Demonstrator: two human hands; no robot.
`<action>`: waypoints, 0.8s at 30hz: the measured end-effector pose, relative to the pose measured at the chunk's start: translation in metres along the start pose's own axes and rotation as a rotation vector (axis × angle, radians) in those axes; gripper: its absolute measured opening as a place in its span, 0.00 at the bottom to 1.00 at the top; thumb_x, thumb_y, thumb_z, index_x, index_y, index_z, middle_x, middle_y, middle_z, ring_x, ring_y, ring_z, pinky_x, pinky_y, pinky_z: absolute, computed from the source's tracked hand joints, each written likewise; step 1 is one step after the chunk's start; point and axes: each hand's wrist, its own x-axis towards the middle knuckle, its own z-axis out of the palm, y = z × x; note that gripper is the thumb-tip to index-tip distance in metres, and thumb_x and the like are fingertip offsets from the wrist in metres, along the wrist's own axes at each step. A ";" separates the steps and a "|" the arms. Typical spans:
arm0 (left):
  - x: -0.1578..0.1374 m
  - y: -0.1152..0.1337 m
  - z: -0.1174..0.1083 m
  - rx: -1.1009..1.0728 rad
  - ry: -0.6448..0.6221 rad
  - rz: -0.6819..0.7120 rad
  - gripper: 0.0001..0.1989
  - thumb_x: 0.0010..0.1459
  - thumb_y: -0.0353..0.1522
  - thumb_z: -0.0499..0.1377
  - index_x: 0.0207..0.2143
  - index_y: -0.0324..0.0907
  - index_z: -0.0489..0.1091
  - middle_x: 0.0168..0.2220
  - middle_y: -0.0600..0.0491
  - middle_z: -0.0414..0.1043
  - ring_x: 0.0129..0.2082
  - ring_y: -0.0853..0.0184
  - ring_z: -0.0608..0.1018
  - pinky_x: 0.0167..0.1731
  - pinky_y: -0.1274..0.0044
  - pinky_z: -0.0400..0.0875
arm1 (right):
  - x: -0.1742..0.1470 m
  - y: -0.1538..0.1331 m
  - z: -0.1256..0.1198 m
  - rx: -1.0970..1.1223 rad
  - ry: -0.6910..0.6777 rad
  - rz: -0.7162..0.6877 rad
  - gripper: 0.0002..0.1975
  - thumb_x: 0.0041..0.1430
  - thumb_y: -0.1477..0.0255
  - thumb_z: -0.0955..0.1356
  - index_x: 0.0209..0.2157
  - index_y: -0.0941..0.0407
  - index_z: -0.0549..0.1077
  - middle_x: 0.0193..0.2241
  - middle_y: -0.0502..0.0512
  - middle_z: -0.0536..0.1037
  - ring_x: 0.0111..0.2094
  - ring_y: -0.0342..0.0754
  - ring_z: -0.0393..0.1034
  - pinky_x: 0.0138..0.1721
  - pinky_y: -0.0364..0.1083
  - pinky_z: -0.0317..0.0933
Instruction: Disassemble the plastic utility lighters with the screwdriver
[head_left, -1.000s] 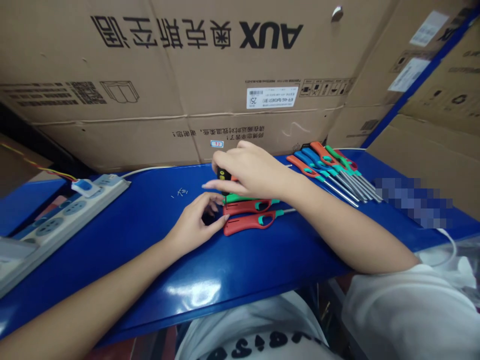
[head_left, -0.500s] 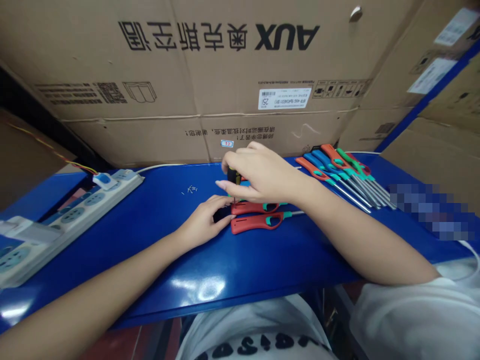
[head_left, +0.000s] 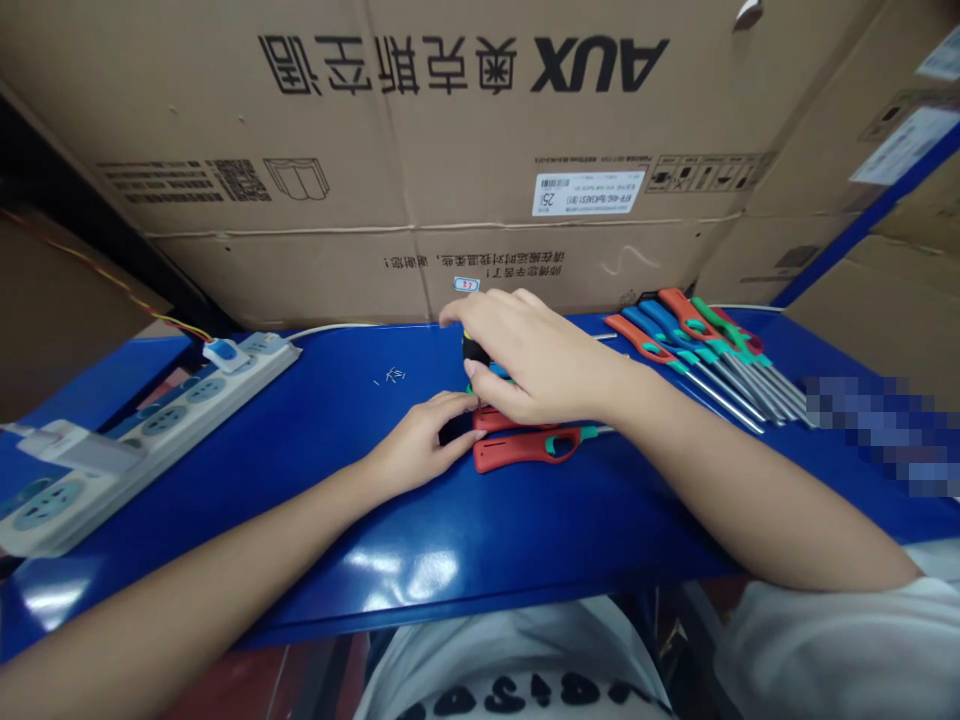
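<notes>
My right hand is wrapped round the short black-and-yellow handle of a screwdriver, held upright over the butt end of a red long-necked lighter. Its tip is hard to make out behind the fingers. My left hand pinches that lighter's butt end between thumb and fingers, flat on the table. Nearer to me lies a second red lighter, beside the first. Parts of blue and green lighters show behind, mostly covered by my right hand.
Small screws lie in a loose pile left of the lighters. Several more lighters are heaped at the right on the blue table. A power strip with plugs runs along the left. A large cardboard box stands behind.
My right hand has turned over the screwdriver, covering more of its handle and of the first red lighter. My left hand keeps its pinch. The whole view has shifted slightly.
</notes>
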 end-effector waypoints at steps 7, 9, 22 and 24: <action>0.001 0.004 -0.002 -0.017 -0.038 -0.026 0.14 0.66 0.34 0.60 0.53 0.41 0.73 0.51 0.45 0.79 0.52 0.58 0.79 0.53 0.64 0.75 | 0.001 -0.003 -0.004 -0.023 -0.024 0.012 0.13 0.68 0.71 0.59 0.46 0.61 0.71 0.36 0.58 0.77 0.37 0.51 0.67 0.46 0.50 0.53; 0.001 0.006 -0.003 -0.007 -0.048 -0.017 0.14 0.66 0.34 0.60 0.52 0.42 0.73 0.51 0.46 0.79 0.52 0.57 0.79 0.53 0.64 0.74 | 0.000 -0.004 -0.006 -0.047 -0.015 0.003 0.15 0.70 0.66 0.59 0.42 0.60 0.72 0.32 0.57 0.76 0.35 0.51 0.66 0.45 0.50 0.53; -0.004 0.013 -0.005 0.054 -0.049 0.016 0.13 0.66 0.35 0.62 0.50 0.41 0.72 0.48 0.46 0.79 0.49 0.58 0.80 0.49 0.68 0.76 | -0.001 -0.006 0.000 -0.152 0.006 -0.011 0.19 0.70 0.65 0.56 0.40 0.59 0.73 0.29 0.57 0.78 0.30 0.50 0.67 0.35 0.49 0.52; -0.004 0.015 -0.005 0.069 -0.041 0.027 0.12 0.66 0.35 0.62 0.51 0.42 0.72 0.47 0.47 0.80 0.47 0.59 0.81 0.47 0.69 0.76 | -0.002 -0.006 0.001 -0.099 0.022 -0.034 0.16 0.66 0.70 0.58 0.46 0.60 0.73 0.39 0.60 0.80 0.35 0.51 0.69 0.36 0.48 0.53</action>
